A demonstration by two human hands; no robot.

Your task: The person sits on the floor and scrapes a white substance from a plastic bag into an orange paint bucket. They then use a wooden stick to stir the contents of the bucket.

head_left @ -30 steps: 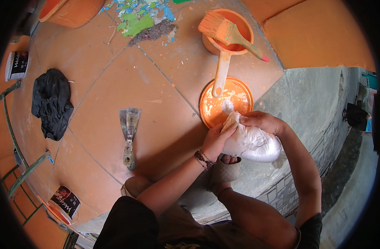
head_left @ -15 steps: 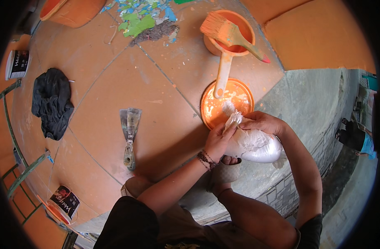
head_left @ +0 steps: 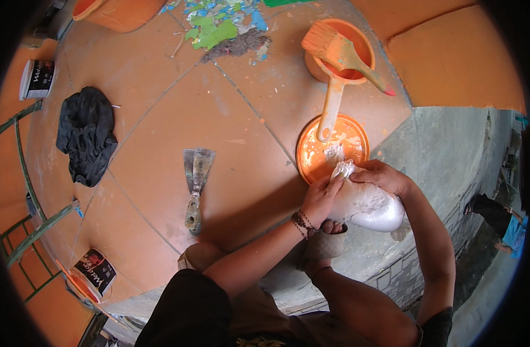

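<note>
Brown floor tiles (head_left: 247, 173) lie below. Near their right edge, the left hand (head_left: 320, 202) and right hand (head_left: 387, 178) pinch a white bag (head_left: 373, 207) tightly between their fingers (head_left: 332, 188), beside a round orange lid (head_left: 314, 151).

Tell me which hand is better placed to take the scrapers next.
Left hand, I'd judge: it is nearer the scrapers, which lie to its left. The right hand is farther away; both hold the white bag.
</note>
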